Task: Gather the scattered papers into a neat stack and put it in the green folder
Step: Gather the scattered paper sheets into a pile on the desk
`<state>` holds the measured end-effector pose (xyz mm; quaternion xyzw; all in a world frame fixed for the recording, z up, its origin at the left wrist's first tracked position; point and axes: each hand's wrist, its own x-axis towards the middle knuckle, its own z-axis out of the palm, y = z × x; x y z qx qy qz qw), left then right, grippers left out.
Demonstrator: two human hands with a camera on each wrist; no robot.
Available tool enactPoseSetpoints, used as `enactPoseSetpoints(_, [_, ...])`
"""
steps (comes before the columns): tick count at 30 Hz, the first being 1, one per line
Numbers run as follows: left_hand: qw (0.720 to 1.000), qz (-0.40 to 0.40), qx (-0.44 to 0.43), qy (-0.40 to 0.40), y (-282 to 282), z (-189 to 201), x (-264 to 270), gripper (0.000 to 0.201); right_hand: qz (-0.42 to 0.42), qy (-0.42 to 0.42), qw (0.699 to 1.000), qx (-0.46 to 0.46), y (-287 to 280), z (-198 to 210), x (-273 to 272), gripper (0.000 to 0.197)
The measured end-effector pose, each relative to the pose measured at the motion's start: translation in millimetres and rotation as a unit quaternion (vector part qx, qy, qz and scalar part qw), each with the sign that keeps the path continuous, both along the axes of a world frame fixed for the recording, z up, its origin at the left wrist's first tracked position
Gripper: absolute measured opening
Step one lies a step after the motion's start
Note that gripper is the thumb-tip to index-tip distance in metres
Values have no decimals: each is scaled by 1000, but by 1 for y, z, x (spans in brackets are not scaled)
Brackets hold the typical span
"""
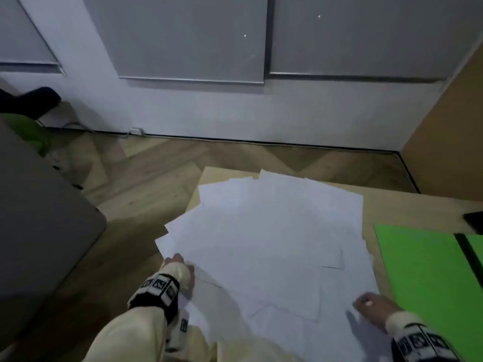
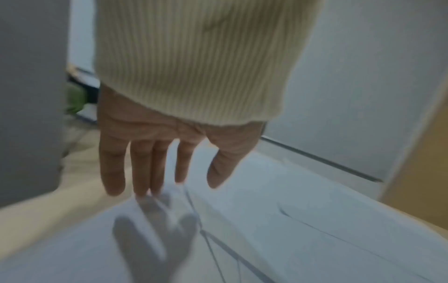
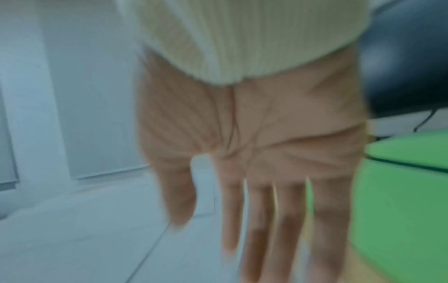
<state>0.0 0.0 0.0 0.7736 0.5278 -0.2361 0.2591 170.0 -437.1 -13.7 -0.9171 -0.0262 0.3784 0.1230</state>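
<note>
Papers (image 1: 274, 239) spread loosely overlapped across table (image 1: 407, 205), some overhanging its left edge. Green folder (image 1: 428, 270) laid open at right edge. L hand (image 2: 155, 145) flat, fingers straight, at pile's left side; R hand (image 3: 266, 153) flat, nothing held, by folder-side edge.

We see our left hand (image 1: 180, 267) reaching forward and down at the left, its 4 fingers (image 2: 140, 168) straight and close together and the thumb held a little apart. A cream ribbed sleeve (image 2: 194, 67) covers the wrist down to the base of the palm. Our right hand (image 1: 373, 307) reaches in low at the right, palm down. Its fingers (image 3: 286, 220) are also extended and slightly spread, though blurred in the wrist view. Both forearms carry bands with black-and-white markers (image 1: 159, 284).
</note>
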Motion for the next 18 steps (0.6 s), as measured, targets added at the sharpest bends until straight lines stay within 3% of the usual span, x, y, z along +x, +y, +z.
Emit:
enactPoseSetpoints(4, [994, 90, -24, -51, 10, -16, 8, 61, -151, -76, 986, 7, 34, 0, 26, 56])
enactPoseSetpoints(6, [990, 128, -38, -51, 7, -21, 11, 74, -210, -96, 973, -11, 45, -3, 22, 63])
enactPoseSetpoints(8, [987, 155, 1, -45, 2, -15, 14, 78, -256, -114, 960, -11, 53, -6, 21, 62])
enactPoseSetpoints(10, [990, 136, 1, -48, -6, 1, 14, 74, -258, -121, 958, -10, 63, -5, 23, 61])
enactPoseSetpoints(14, [985, 133, -44, -99, -9, -3, 15, 61, -236, -115, 964, 44, 84, -7, 32, 64])
enactPoseSetpoints(18, [978, 115, -69, -160, -9, -10, 18, 51, -297, -111, 942, 109, 108, -6, 35, 70])
